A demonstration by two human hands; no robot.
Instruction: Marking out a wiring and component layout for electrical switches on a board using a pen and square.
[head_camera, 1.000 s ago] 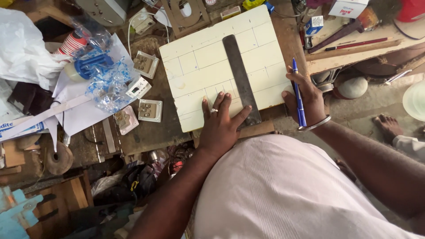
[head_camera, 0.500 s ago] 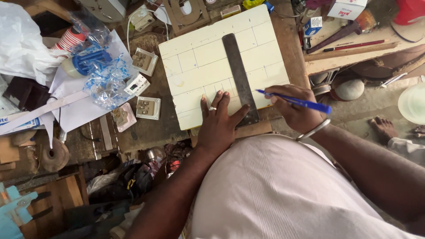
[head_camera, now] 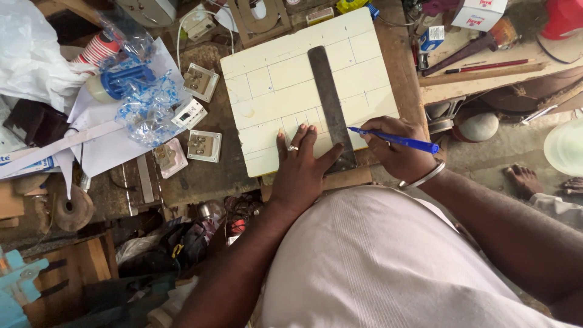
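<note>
Ruler point(head_camera: 331, 109) looks stiff, flat metal, probably slippery on the cream board point(head_camera: 267, 79), so left hand point(head_camera: 302, 173) presses flat beside its near end while right hand point(head_camera: 395, 146) pinches a blue pen point(head_camera: 395, 140) against its edge.

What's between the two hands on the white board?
In the head view, the dark metal ruler lies between the left hand and the right hand holding a blue pen.
</note>
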